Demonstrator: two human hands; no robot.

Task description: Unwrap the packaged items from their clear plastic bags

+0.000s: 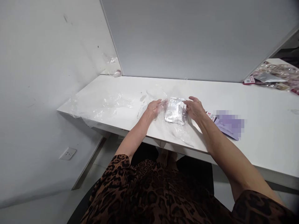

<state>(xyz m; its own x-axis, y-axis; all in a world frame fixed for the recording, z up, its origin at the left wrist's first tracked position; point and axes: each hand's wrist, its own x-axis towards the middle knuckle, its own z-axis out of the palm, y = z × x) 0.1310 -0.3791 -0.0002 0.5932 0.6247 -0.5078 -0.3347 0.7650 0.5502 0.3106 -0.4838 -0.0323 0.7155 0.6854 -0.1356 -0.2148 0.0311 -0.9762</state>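
Note:
A small clear plastic packet (pixel 174 111) with something silvery inside lies on the white table (pixel 257 124) in front of me. My left hand (pixel 154 107) grips its left edge with the fingers closed on the plastic. My right hand (pixel 194 108) rests on the packet's right edge, its fingers curled down onto it. Loose clear film spreads under and around the packet.
Crumpled clear plastic sheets (pixel 98 105) cover the table's left end. A purple card or envelope (pixel 227 124) lies just right of my right hand. A pile of bagged items (pixel 275 76) sits at the far right. Grey partition panels stand behind; a wall socket (pixel 67 153) is low on the left.

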